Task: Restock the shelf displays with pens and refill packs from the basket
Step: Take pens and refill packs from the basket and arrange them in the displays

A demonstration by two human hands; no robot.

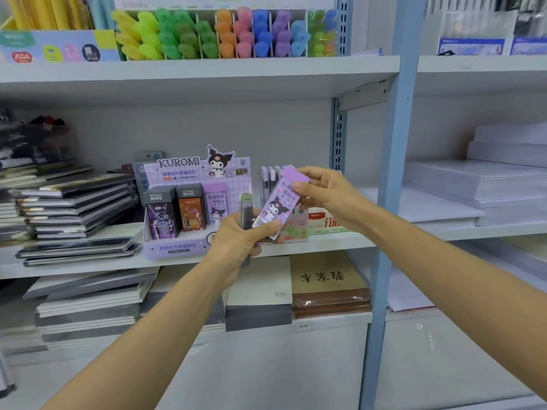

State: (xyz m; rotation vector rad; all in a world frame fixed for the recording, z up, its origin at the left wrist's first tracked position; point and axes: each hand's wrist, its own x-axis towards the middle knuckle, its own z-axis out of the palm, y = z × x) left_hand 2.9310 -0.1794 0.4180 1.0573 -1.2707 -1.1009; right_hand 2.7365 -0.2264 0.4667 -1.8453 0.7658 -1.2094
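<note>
Setting: stationery-shop shelving (207, 69) in pale grey, with a blue-grey post (396, 143) standing just right of the action.
Top shelf: highlighters (225, 34) ranked by colour in a divided tray, from yellow and green through orange, pink and blue to purple.
Middle shelf, left: notebooks (74, 208) in dark covers, stacked flat in a leaning pile.
Middle shelf, centre: a lilac display box (177, 245) marked KUROMI, with three packs (191, 210) standing upright in its left side, one dark purple, one orange, one lilac.
Middle shelf, right: white paper (473, 182) in flat stacks beyond the post.
Lower shelf: a brown book (328, 279) lying flat beside grey and white pads.
Left hand (236, 247): raised in front of the display box, fingers curled and thumb pressed on the lower end of a purple refill pack (275, 202); a dark refill pack (245, 210) with a grey cap stands in the same grip, just to the left.
Right hand (325, 193): fingers and thumb pinching the top end of the purple refill pack at its lilac cap.
Purple refill pack: held between both hands, tilted with its cap up and to the right, in the air just right of the display box and in front of the middle shelf.
</note>
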